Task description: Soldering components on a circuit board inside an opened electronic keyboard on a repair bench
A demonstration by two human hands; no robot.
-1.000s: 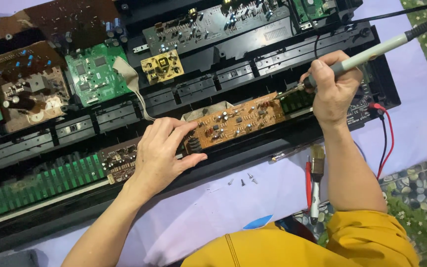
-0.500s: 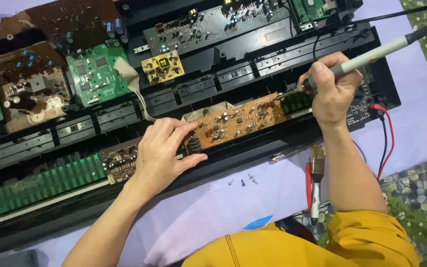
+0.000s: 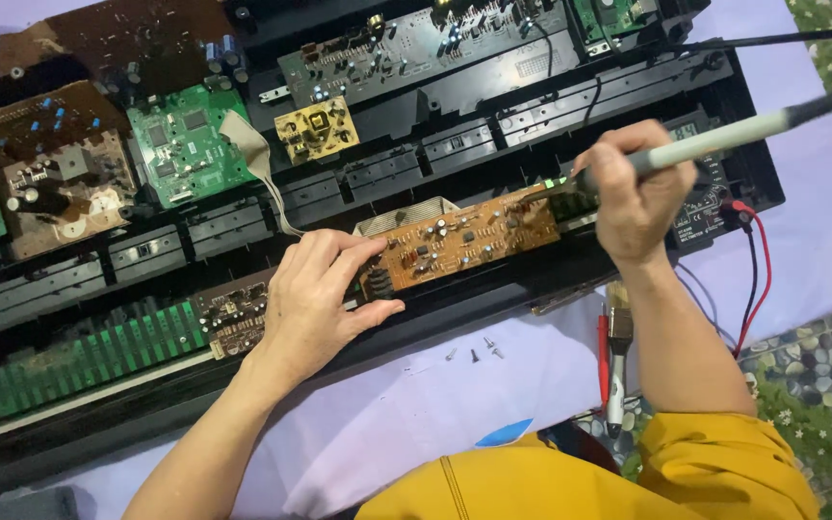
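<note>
Left hand [image 3: 315, 299] pinches the brown circuit board [image 3: 464, 236]; right hand [image 3: 633, 197] grips the soldering iron [image 3: 715, 143]. A slipping board could smear solder across neighbouring joints.

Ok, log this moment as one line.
left hand: steadies brown circuit board | right hand: holds soldering iron, tip at board's right end | screws: on cloth

clothing: mustard-yellow top [image 3: 570, 481] | sleeves: short | forearms: bare | hands: ungloved

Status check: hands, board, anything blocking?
Left hand pinches brown circuit board at its left end. Right hand grips soldering iron, tip at board's right end. Nothing blocking; loose screws lie nearby.
</note>
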